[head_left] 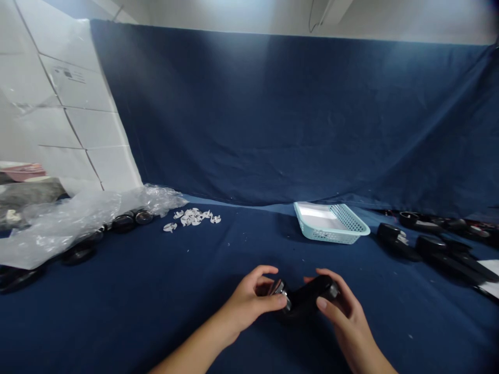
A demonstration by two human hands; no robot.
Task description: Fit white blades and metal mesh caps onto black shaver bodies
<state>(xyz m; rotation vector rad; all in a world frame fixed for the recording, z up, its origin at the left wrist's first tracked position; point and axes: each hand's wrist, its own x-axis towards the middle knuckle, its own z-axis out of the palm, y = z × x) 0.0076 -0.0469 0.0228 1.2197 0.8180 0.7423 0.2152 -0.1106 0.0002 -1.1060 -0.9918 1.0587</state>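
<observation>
Black handheld device (306,297) sits low in the middle of your view, held just above the blue tabletop (156,291) between both your hands.

Far left, a crumpled clear plastic sheet (70,218) covers a row of dark round parts (128,221), and beside it lies a small heap of white plastic pieces (194,217). All of that is well apart from your hands.

Your left hand (253,298) has its fingers curled around the device's left end, thumb and forefinger pinched on the shiny metal-looking head there. Keep that pinch firm but light, so the head does not twist out of line, and keep the part facing you so you can watch it.

Your right hand (339,306) wraps the body's right end, fingers closed over the top and thumb on the near side. Let this hand carry the weight and hold the body steady while the left does the fine work; bracing your wrists on the cloth should help.

Behind, to the right, a pale blue basket (353,228) stands near the backdrop, and further right a cluster of similar black devices (436,244) lies along the edge.
</observation>
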